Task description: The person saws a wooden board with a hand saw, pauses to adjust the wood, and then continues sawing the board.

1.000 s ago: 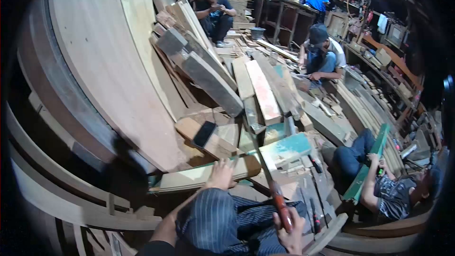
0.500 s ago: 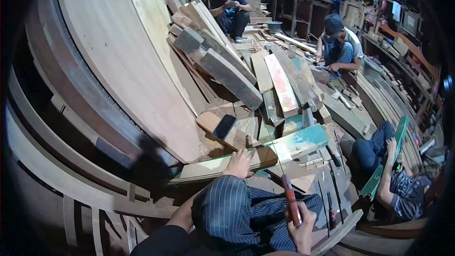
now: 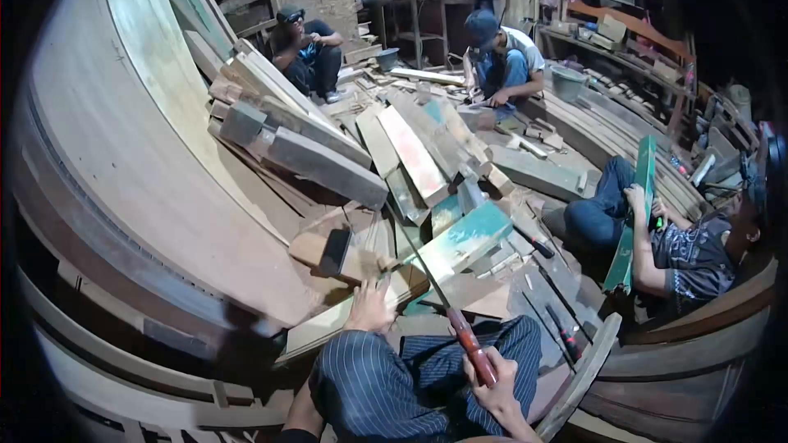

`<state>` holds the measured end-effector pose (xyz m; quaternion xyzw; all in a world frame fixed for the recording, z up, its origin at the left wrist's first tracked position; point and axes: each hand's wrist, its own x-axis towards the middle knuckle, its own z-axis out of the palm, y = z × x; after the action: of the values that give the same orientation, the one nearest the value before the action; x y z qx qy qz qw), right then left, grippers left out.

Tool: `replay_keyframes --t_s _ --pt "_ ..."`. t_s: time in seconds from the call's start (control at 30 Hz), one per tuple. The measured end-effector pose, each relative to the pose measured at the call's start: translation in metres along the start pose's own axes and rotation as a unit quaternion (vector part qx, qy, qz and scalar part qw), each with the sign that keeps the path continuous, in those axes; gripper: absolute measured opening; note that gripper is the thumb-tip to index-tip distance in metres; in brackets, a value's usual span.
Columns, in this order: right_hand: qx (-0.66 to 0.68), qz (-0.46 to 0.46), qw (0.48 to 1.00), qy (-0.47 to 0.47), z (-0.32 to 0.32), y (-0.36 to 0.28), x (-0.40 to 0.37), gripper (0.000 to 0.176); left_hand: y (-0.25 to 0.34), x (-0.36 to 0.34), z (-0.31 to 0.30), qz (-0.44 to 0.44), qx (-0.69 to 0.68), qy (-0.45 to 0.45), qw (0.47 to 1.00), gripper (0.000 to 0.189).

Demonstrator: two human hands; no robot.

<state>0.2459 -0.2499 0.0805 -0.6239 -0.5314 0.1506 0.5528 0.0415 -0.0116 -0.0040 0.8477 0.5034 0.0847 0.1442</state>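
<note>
My right hand is closed round the reddish-brown handle of a long-bladed knife. The narrow blade points up and away, seen nearly edge-on across the wood pile. My left hand lies with fingers apart on a pale wooden board, in front of my left knee. Behind that hand, a dark phone-like slab leans on a wooden block. A board with worn green paint sits past the knife's handle end.
Thick beams and planks are heaped ahead. Large curved panels stand at left. Screwdriver-like tools lie right of my knee. At right, a person holds a green board. Two other people crouch farther back.
The view has turned right, so the scene shifts left. My right hand has brought the knife up, its blade now more plainly visible. My left hand stays on the board.
</note>
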Motion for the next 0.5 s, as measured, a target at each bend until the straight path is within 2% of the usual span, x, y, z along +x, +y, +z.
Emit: replay_keyframes --t_s 0.07,0.1,0.23,0.37,0.47,0.5 --pt "-0.018 0.0 1.0 0.001 -0.002 -0.005 0.006 0.019 -0.003 0.001 -0.001 0.007 -0.004 0.003 1.0 0.09" --pt "-0.035 -0.017 0.999 -0.009 -0.001 -0.005 0.009 0.021 -0.019 0.009 0.012 0.056 -0.007 0.07 0.996 0.081" --pt "-0.037 -0.022 0.998 0.044 0.003 -0.02 0.008 0.02 -0.017 0.014 -0.01 0.072 -0.02 0.048 0.996 0.08" --pt "-0.052 0.035 0.998 -0.005 0.0 -0.016 0.009 0.023 -0.018 0.014 -0.014 0.058 -0.045 0.0 0.997 0.081" --pt "-0.077 -0.006 0.997 0.002 0.006 -0.014 0.008 0.024 -0.018 0.012 -0.005 0.057 -0.028 0.034 0.997 0.082" --pt "-0.08 -0.021 0.997 0.001 0.007 -0.015 0.007 0.023 -0.017 0.011 -0.005 0.032 -0.039 0.015 0.999 0.086"
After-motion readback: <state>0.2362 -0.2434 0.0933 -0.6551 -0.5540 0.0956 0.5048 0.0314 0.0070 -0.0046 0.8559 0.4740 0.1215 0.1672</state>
